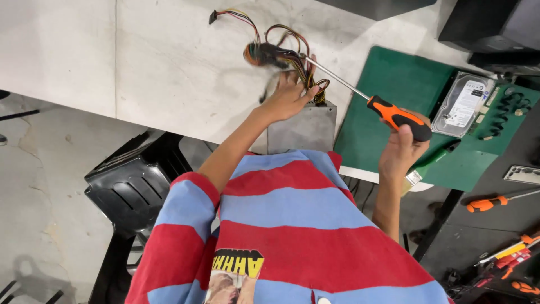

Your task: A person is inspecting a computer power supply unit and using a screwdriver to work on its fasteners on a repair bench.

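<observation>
Risk, as judged: the screwdriver (388, 112) shaft runs into the wire bundle (281, 56). A slip of the tip could nick insulation or jab the left hand (287, 98), which sits right under the wires. The bundle looks blurred, so it may be swinging; a snag on the shaft seems possible.

The right hand (402, 149) is closed around the orange-and-black handle, over the green mat (394, 79) near the table's (169, 67) front edge. The left hand rests on top of the grey metal box (304, 126), fingers spread among the wires; whether it grips them cannot be told. The box stands at the front edge, between the two hands, nearer the left. A hard drive (464, 104) lies on the mat, well right.
</observation>
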